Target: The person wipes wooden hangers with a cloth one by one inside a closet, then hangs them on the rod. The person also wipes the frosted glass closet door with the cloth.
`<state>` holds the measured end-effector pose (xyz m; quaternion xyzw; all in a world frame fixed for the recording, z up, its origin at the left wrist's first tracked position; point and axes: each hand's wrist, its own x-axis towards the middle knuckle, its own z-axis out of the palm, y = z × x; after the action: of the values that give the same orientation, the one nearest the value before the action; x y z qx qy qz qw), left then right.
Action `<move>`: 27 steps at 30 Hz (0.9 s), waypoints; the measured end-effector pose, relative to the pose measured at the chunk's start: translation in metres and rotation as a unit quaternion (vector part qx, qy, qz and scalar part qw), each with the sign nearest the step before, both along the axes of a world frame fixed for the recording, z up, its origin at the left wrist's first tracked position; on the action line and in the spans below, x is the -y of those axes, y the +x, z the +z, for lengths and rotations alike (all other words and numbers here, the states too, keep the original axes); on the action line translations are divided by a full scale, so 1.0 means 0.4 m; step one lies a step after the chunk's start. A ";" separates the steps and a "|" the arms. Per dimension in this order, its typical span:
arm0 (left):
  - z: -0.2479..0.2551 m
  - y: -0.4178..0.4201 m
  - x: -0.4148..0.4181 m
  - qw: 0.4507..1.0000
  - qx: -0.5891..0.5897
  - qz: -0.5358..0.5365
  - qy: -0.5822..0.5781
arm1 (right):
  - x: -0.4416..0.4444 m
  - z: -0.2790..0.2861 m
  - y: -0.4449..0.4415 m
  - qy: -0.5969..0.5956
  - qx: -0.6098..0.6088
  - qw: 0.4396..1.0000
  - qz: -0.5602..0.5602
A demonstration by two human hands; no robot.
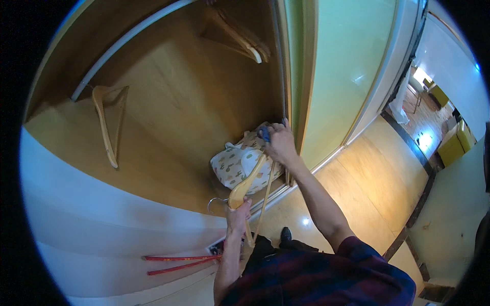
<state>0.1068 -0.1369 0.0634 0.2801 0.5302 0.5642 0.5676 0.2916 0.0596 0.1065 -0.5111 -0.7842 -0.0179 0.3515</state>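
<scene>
My left hand (238,218) grips a wooden clothes hanger (247,181) near its neck, and the metal hook sticks out to the left. At the hanger's far end, my right hand (281,141) has a blue cloth (265,133) bunched in its fingers. Whether the cloth touches the wood there is hard to see. Below and behind the hanger, a white fabric bag (226,166) with a cactus print sits on the wardrobe floor, against the right side. My right hand and the hanger cover part of the bag.
A curved-looking metal rail (126,40) crosses the wardrobe. One wooden hanger (100,114) hangs at its left, and several more (239,36) hang at the right. A pale green sliding door (344,72) stands at right. Red sticks (180,259) lie lower left.
</scene>
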 end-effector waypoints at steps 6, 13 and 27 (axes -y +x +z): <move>0.062 -0.106 -0.002 0.985 -0.169 -0.007 0.033 | -0.004 -0.001 0.144 -0.239 -0.022 0.969 0.055; 0.117 -0.217 -0.046 0.983 -0.176 -0.058 -0.014 | 0.132 -0.013 0.135 -0.379 -0.455 0.780 0.205; 0.382 -0.298 -0.138 0.669 -0.635 0.222 0.317 | 0.236 0.083 0.050 -0.164 -0.357 0.916 0.084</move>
<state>-0.0125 -0.0816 0.2161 0.6081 0.5979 0.4935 -0.1707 0.3116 -0.0349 0.1397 -0.4661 -0.6388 0.3236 0.5195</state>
